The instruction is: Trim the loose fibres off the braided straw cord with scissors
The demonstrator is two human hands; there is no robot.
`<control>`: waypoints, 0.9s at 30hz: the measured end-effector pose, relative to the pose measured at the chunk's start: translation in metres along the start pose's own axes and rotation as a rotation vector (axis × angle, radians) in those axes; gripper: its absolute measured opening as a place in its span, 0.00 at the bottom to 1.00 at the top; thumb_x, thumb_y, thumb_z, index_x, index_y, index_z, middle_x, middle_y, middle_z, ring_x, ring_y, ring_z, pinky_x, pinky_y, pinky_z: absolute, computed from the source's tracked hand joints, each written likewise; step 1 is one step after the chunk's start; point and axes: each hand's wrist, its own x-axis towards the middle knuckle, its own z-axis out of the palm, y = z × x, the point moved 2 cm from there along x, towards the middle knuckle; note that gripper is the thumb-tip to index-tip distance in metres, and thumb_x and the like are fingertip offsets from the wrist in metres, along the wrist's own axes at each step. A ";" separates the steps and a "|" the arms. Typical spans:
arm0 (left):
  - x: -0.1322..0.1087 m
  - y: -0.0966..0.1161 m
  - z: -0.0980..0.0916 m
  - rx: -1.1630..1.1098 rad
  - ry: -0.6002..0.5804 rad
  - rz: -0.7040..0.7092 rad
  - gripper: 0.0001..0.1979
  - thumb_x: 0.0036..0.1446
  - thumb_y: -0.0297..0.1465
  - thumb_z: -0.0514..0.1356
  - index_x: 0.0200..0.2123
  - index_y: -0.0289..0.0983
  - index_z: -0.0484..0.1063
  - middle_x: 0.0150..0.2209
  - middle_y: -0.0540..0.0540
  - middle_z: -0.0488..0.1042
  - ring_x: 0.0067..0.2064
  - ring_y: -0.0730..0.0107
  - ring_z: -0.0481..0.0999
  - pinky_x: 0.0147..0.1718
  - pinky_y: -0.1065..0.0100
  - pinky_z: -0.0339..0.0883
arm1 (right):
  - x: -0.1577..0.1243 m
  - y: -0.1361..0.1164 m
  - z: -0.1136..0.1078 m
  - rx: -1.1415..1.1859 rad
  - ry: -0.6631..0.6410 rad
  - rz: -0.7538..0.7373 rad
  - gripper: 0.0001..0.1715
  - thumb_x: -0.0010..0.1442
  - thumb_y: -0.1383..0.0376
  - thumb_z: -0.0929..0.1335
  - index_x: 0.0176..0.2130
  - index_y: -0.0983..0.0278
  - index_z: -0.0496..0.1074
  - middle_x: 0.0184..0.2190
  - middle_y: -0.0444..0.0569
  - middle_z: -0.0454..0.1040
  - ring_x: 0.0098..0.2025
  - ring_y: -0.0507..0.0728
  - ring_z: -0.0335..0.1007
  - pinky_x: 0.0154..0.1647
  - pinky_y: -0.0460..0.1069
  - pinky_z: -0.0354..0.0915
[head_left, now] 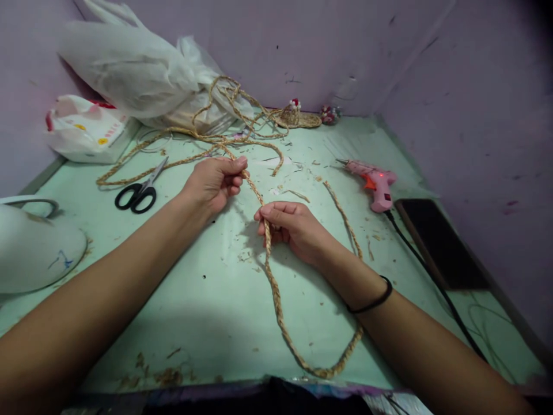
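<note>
A long braided straw cord (275, 288) runs between both of my hands over the green tabletop. My left hand (218, 181) pinches it higher up, between thumb and fingers. Lower down and to the right, my right hand (287, 225) grips the same cord, leaving a short stretch between the two. From there the cord hangs toward me, curves near the front edge, passes under my right forearm and ends at a tip right of centre. Beyond my left hand it joins a loose tangle of cord at the back.
Black-handled scissors (141, 190) lie left of my left hand. A pink glue gun (375, 180) with a lit red light rests at right, its cable running past a dark phone (440, 242). A white plastic bag (133, 69), tissue pack (88, 129) and woven slipper-shaped piece (298, 118) stand behind.
</note>
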 end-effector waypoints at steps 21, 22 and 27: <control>-0.032 -0.019 0.017 0.101 -0.166 -0.020 0.14 0.32 0.31 0.68 0.13 0.32 0.64 0.08 0.54 0.59 0.11 0.83 0.55 0.10 0.77 0.41 | 0.001 0.000 0.001 0.048 -0.014 -0.050 0.17 0.48 0.55 0.69 0.26 0.69 0.69 0.11 0.39 0.64 0.13 0.45 0.57 0.18 0.43 0.60; -0.031 -0.015 0.016 0.078 -0.161 -0.023 0.13 0.33 0.30 0.67 0.13 0.32 0.65 0.08 0.53 0.60 0.11 0.84 0.55 0.10 0.77 0.41 | 0.001 0.000 0.000 0.027 -0.050 -0.064 0.17 0.48 0.55 0.69 0.25 0.69 0.69 0.10 0.38 0.62 0.12 0.45 0.55 0.18 0.43 0.60; -0.018 0.007 0.007 -0.026 -0.122 -0.035 0.09 0.37 0.24 0.64 0.13 0.30 0.66 0.11 0.51 0.62 0.12 0.85 0.56 0.09 0.79 0.44 | 0.001 0.002 -0.001 -0.035 -0.113 -0.054 0.18 0.49 0.55 0.68 0.24 0.69 0.69 0.09 0.39 0.63 0.11 0.46 0.56 0.19 0.44 0.61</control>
